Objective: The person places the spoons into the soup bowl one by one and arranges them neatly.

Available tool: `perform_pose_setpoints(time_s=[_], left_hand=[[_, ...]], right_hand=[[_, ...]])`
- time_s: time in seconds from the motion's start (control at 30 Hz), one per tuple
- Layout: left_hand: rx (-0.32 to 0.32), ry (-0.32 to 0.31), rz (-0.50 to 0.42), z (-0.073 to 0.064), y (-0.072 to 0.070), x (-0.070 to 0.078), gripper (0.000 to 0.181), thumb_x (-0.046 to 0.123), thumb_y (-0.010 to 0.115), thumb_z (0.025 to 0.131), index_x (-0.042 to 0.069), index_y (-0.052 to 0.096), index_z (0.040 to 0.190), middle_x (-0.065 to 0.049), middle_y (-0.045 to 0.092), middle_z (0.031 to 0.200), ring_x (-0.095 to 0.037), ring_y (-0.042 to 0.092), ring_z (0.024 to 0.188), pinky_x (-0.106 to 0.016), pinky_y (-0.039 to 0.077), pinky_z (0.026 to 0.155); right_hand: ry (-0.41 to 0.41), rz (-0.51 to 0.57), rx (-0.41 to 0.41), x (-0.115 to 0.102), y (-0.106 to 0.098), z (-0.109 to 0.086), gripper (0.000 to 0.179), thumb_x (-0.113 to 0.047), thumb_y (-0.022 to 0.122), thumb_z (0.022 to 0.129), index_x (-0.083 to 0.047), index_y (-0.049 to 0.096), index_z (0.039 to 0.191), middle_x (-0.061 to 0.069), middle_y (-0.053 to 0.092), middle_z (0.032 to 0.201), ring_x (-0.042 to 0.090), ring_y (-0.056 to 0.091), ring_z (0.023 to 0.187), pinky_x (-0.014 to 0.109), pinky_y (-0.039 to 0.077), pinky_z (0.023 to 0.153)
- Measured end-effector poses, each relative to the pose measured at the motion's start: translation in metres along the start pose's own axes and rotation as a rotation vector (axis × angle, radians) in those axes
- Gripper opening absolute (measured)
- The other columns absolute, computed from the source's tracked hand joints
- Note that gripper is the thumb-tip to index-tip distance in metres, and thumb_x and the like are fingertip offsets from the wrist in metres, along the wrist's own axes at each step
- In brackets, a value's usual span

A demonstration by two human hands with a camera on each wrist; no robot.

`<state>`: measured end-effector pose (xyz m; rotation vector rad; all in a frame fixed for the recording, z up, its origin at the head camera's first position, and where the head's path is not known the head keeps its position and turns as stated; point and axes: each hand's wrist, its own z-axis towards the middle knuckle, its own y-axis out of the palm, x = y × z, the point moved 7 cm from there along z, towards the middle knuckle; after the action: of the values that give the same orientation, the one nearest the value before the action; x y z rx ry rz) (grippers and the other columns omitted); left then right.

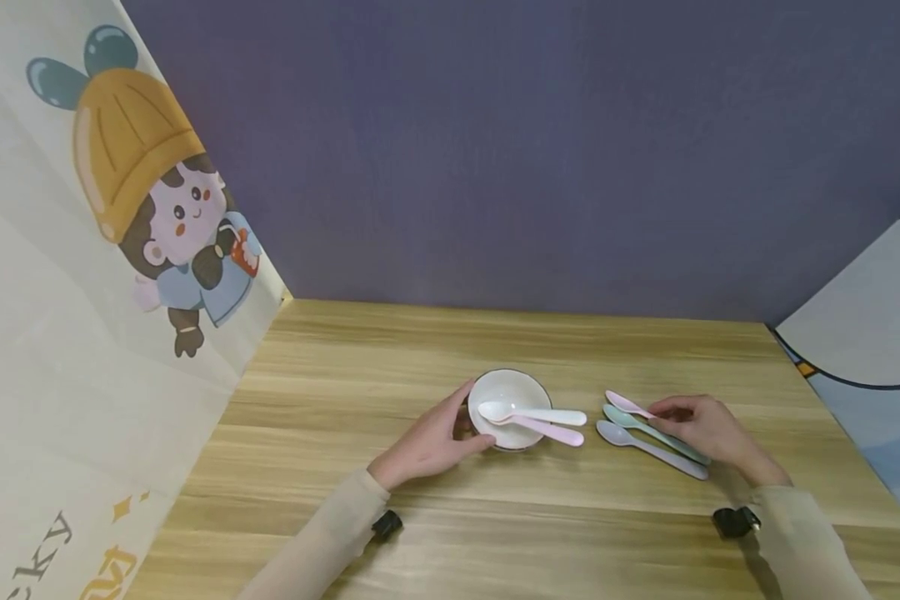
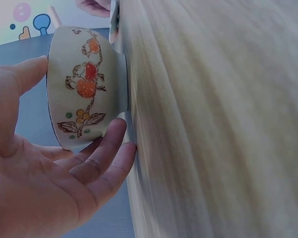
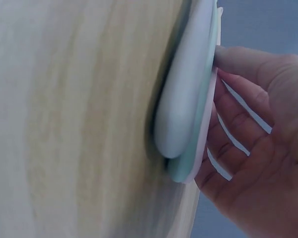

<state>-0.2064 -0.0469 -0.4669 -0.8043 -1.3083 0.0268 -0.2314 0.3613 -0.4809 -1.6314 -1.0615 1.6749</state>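
My left hand (image 1: 438,442) holds a small white bowl (image 1: 506,383) by its left side, thumb at the near rim and fingers around the wall. The left wrist view shows orange fruit painted on the bowl's outside (image 2: 109,64). A white spoon (image 1: 551,415) and a pink spoon (image 1: 558,432) lean in it, handles sticking out to the right. To the right, my right hand (image 1: 712,429) pinches another pink spoon (image 1: 624,402) by its handle, which the hand partly hides. Beside that lie a mint green spoon (image 1: 621,417) and a pale lavender spoon (image 1: 648,449), close together on the table.
The wooden table (image 1: 510,533) runs back to a dark blue-grey wall (image 1: 495,167). A white panel with a cartoon figure (image 1: 172,200) rises on the left, and another printed panel (image 1: 870,333) borders the table on the right.
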Motion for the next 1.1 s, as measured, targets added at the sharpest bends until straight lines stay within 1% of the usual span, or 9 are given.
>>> perform_pose_setpoints(time_s=[0.23,0.37,0.5,0.7,0.87,0.97,1.1], left_hand=[[0.003,-0.012,0.012,-0.0004,0.0008,-0.0008,0.086,0.042,0.076,0.099,0.030,0.028,0.169,0.005,0.064,0.143,-0.006,0.068,0.114,-0.034,0.055,0.106],[0.002,-0.020,0.015,-0.0003,0.0010,-0.0015,0.087,0.045,0.076,0.099,0.031,0.027,0.169,0.004,0.062,0.145,-0.008,0.068,0.116,-0.035,0.054,0.106],[-0.002,-0.022,0.004,-0.0005,0.0007,-0.0011,0.088,0.044,0.076,0.099,0.031,0.026,0.169,0.005,0.061,0.148,-0.008,0.068,0.116,-0.035,0.055,0.107],[-0.003,-0.019,0.003,-0.0013,0.0003,-0.0005,0.088,0.043,0.076,0.099,0.030,0.026,0.170,0.005,0.060,0.148,-0.008,0.067,0.116,-0.034,0.054,0.107],[-0.005,-0.017,0.005,-0.0009,0.0001,-0.0010,0.089,0.041,0.077,0.099,0.029,0.025,0.170,0.002,0.060,0.149,-0.009,0.068,0.116,-0.035,0.055,0.107],[-0.007,-0.012,0.007,-0.0004,0.0004,-0.0009,0.089,0.041,0.077,0.099,0.027,0.025,0.170,0.000,0.060,0.150,-0.010,0.068,0.117,-0.036,0.055,0.107],[-0.007,-0.013,0.008,-0.0003,0.0003,-0.0010,0.089,0.040,0.077,0.099,0.028,0.025,0.170,0.001,0.061,0.148,-0.009,0.068,0.116,-0.035,0.056,0.106]], right_hand=[[0.007,0.003,-0.001,0.0014,0.0008,-0.0004,0.029,-0.024,0.081,0.097,-0.002,0.080,0.115,0.012,0.079,0.106,0.005,0.065,0.085,0.022,0.052,0.069],[0.014,0.005,-0.004,0.0024,0.0008,-0.0010,0.029,-0.024,0.080,0.097,-0.002,0.080,0.116,0.013,0.079,0.108,0.006,0.065,0.086,0.021,0.052,0.069],[0.020,0.006,-0.009,0.0034,0.0013,-0.0014,0.030,-0.025,0.079,0.097,-0.003,0.080,0.117,0.013,0.079,0.110,0.006,0.065,0.087,0.021,0.053,0.070],[0.028,0.010,-0.013,0.0036,0.0016,-0.0008,0.032,-0.028,0.080,0.097,-0.003,0.080,0.117,0.013,0.079,0.111,0.012,0.066,0.091,0.021,0.052,0.070],[0.029,0.010,-0.009,0.0005,0.0001,-0.0007,0.032,-0.028,0.080,0.097,-0.003,0.080,0.116,0.013,0.079,0.110,0.015,0.068,0.094,0.021,0.053,0.071],[0.028,0.005,-0.007,-0.0016,-0.0013,-0.0012,0.031,-0.029,0.080,0.097,-0.004,0.081,0.115,0.013,0.080,0.109,0.015,0.068,0.093,0.022,0.053,0.071],[0.029,0.006,-0.005,-0.0041,-0.0029,-0.0022,0.031,-0.029,0.081,0.097,-0.004,0.081,0.115,0.011,0.080,0.108,0.010,0.067,0.090,0.022,0.052,0.071]])
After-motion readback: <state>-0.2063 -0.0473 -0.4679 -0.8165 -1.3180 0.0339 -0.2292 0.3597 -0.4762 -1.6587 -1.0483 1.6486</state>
